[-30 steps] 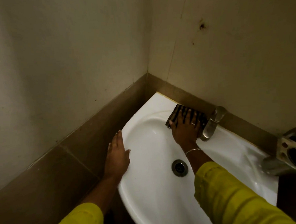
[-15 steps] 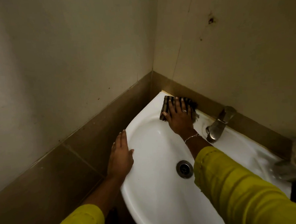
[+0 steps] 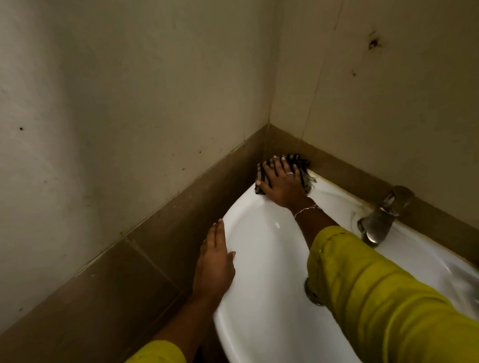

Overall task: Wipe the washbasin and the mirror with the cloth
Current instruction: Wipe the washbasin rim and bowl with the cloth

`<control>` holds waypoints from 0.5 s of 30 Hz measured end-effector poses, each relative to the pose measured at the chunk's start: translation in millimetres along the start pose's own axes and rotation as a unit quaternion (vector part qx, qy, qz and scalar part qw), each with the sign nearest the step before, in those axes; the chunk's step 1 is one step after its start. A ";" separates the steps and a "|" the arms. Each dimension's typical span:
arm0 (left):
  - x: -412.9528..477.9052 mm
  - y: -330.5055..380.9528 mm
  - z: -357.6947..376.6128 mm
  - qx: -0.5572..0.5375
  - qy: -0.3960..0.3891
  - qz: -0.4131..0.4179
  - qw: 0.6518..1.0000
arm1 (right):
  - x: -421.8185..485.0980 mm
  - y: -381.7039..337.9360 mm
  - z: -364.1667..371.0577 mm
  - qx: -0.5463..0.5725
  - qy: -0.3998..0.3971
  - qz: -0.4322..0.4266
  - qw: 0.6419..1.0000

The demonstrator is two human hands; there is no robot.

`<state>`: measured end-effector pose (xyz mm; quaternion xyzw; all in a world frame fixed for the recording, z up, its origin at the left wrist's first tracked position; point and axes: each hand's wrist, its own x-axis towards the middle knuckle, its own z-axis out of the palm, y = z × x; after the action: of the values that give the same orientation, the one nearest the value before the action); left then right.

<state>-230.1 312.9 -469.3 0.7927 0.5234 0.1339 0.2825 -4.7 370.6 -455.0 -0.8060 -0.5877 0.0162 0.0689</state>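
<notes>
A white washbasin (image 3: 268,285) fills the lower middle, set into the corner of two walls. My right hand (image 3: 283,183) presses flat on a dark striped cloth (image 3: 298,160) at the basin's far corner, against the brown tile band. My left hand (image 3: 215,263) rests flat on the basin's left rim, fingers together, holding nothing. The drain (image 3: 310,291) is partly hidden by my yellow right sleeve. No mirror is in view.
A metal tap (image 3: 379,221) stands on the basin's back rim at the right. Brown tiles (image 3: 126,273) run along both walls beneath pale plaster. The right edge of the basin is blurred.
My right hand has slid the cloth from beside the tap along the back rim into the far corner. My left hand has stayed on the left rim.
</notes>
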 end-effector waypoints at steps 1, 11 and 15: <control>0.0 -0.1 0.3 0.001 0.000 0.002 1.000 | -1.0 -5.1 1.2 0.003 -0.006 -0.012 1.000; -1.7 -1.1 0.3 -0.009 0.003 -0.003 1.000 | -4.7 -7.9 -3.2 0.022 -0.002 0.026 0.999; -1.9 -0.5 -0.5 -0.010 0.003 -0.004 1.000 | -23.0 1.1 -2.7 0.007 0.031 0.096 0.995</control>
<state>-231.5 311.5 -469.0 0.7872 0.5264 0.1405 0.2889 -10.5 348.2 -453.7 -0.8583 -0.5052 0.0016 0.0905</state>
